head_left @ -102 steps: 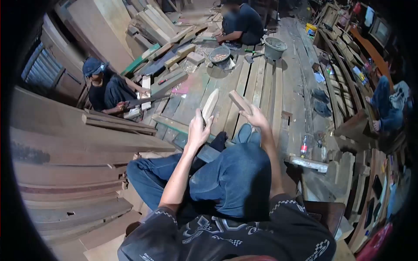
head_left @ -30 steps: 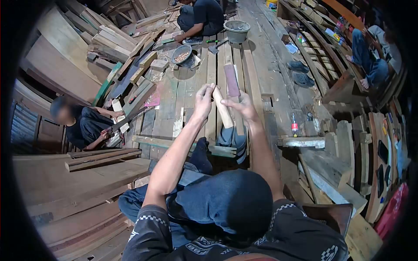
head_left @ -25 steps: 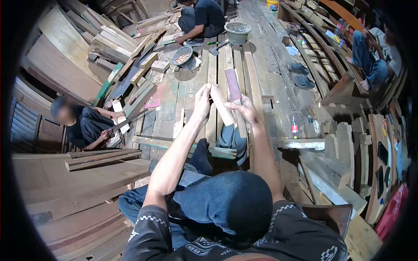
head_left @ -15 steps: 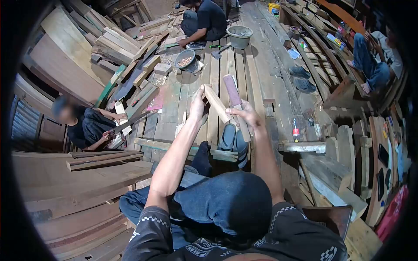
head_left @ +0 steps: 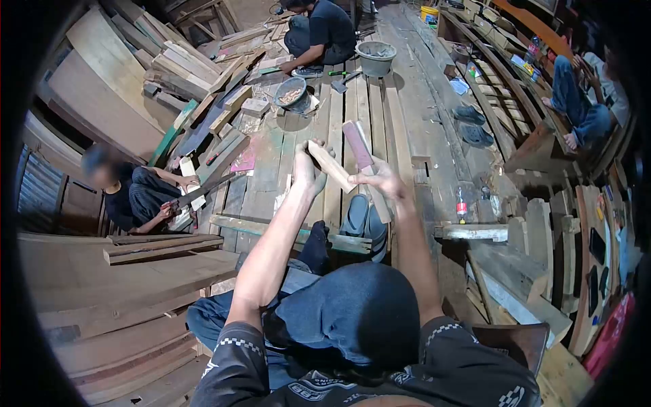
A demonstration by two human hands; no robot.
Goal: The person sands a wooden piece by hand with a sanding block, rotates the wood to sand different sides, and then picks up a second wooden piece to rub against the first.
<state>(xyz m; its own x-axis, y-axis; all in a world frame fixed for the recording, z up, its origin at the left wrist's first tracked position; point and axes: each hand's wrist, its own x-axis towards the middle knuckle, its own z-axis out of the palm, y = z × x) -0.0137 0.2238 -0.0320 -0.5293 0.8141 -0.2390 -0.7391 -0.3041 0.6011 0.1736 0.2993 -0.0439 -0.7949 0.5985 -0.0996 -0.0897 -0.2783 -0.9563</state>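
Observation:
My left hand (head_left: 307, 168) is closed around a short pale wooden block (head_left: 331, 167), which slants from upper left to lower right. In my right hand (head_left: 383, 180) is a sanding stick (head_left: 357, 145), a flat wooden strip with maroon sandpaper over its upper part. Its bare wooden end (head_left: 381, 205) sticks out below that hand. The thumb and fingertips of my right hand are at the lower end of the block. The sandpaper part stands just right of the block, apart from it. Both pieces are held above the plank floor (head_left: 332, 115).
Grey sandals (head_left: 365, 224) lie below my hands. Ahead are a bucket of wood scraps (head_left: 290, 93), a grey tub (head_left: 376, 58) and a hammer (head_left: 344, 82). One person (head_left: 139, 193) sits at left with a board, another (head_left: 319, 34) crouches ahead. A bottle (head_left: 462, 203) stands at right.
The wooden block has turned in my left hand and lies flatter, its top shifted left. The sanding stick's upper end has tilted slightly left and down. Both hands keep their holds.

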